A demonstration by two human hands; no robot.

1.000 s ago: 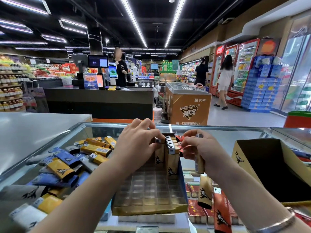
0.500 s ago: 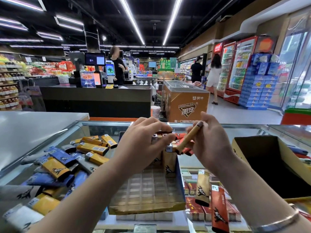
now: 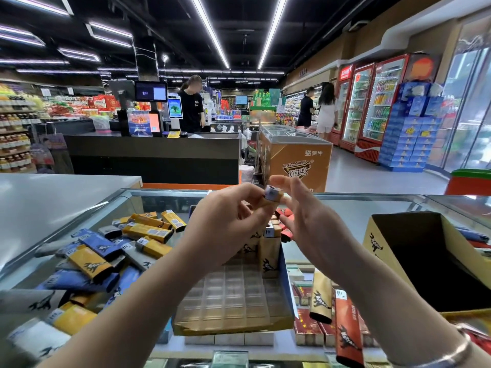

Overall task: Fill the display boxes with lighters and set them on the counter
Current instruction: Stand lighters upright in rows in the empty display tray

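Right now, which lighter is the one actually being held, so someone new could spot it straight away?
Start at the glass counter, then find the gridded display box in the middle, mostly unfilled. Just above its far row, the left hand pinches a tan lighter, grey cap up, beside the open right hand. It is the only lighter lifted in the air; the others stand in the box or lie loose on the glass.

My left hand (image 3: 225, 224) covers most of the tan lighter (image 3: 271, 196) I hold; only its grey cap shows. Both hands hide the back rows of the gold cardboard display box (image 3: 233, 309) on the glass counter (image 3: 358, 208). White lighters (image 3: 34, 338) at the counter's near left corner are blurred and cut by the edge. My silver bracelet (image 3: 449, 354) runs off the bottom.
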